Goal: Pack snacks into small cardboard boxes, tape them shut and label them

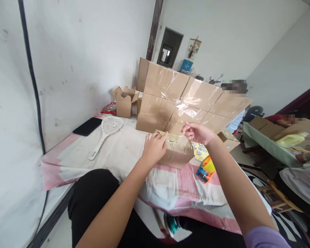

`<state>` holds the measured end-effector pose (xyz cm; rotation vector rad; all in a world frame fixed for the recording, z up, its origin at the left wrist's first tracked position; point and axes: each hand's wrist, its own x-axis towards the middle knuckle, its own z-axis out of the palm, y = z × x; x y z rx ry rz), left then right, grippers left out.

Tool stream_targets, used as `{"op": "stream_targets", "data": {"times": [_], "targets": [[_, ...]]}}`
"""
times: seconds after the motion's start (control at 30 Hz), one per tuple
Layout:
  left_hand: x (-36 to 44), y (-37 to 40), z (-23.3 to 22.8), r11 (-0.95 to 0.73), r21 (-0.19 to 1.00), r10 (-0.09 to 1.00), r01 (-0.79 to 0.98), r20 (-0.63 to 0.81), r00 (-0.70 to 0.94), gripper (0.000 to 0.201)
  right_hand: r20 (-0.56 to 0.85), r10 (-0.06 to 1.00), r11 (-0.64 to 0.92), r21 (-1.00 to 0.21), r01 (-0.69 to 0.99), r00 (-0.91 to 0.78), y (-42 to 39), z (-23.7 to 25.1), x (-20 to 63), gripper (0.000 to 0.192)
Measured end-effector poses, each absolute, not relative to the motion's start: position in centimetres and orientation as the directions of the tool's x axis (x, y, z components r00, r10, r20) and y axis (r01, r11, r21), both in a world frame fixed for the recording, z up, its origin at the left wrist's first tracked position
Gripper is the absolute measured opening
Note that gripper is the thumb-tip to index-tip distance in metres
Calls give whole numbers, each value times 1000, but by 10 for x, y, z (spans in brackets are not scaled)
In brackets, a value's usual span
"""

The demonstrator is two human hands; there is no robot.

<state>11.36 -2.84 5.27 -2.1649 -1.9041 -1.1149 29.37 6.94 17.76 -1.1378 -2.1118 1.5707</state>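
Observation:
A small brown cardboard box (pixel 174 157) sits near the table's front edge, with shiny clear tape (pixel 179 140) across its top. My left hand (pixel 155 147) grips the box's left upper edge, its fingers bent over the top. Just above the right end of the box is my right hand (pixel 196 133), fingers curled together in a pinch. A thin see-through strip seems to run from them to the box top, though its end is hard to make out. Beside the box, under my right forearm, lies an orange and blue tape dispenser (pixel 206 170).
Taped cardboard boxes (pixel 170 93) form a wall behind the work. An open carton (pixel 124 105), a white perforated paddle (pixel 111 125) and a black phone (pixel 88 126) lie leftward. Another box (pixel 228 139) stands at the right edge. Other people sit by a second table (pixel 263 141).

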Motion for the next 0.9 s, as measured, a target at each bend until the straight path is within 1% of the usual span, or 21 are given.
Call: {"op": "stream_targets", "data": {"times": [0.13, 0.23, 0.4, 0.7, 0.8, 0.9], "targets": [[113, -29, 55, -231, 406, 845, 884, 534, -24, 52, -182, 765, 241, -809, 536, -618, 87, 152, 281, 33], [113, -30, 57, -221, 413, 847, 883, 531, -37, 54, -161, 764, 309, -760, 572, -625, 97, 136, 276, 26], [116, -33, 58, -204, 442, 852, 874, 519, -64, 55, -151, 730, 379, -723, 578, -667, 103, 127, 278, 26], [123, -36, 55, -236, 334, 830, 912, 558, 10, 39, -160, 705, 419, -692, 588, -690, 114, 114, 279, 29], [124, -36, 54, -246, 335, 812, 910, 583, 5, 40, -159, 697, 422, -698, 579, -699, 117, 111, 280, 33], [124, -36, 54, -266, 354, 824, 896, 567, 21, 42, -145, 695, 432, -699, 570, -704, 119, 107, 282, 34]]}}
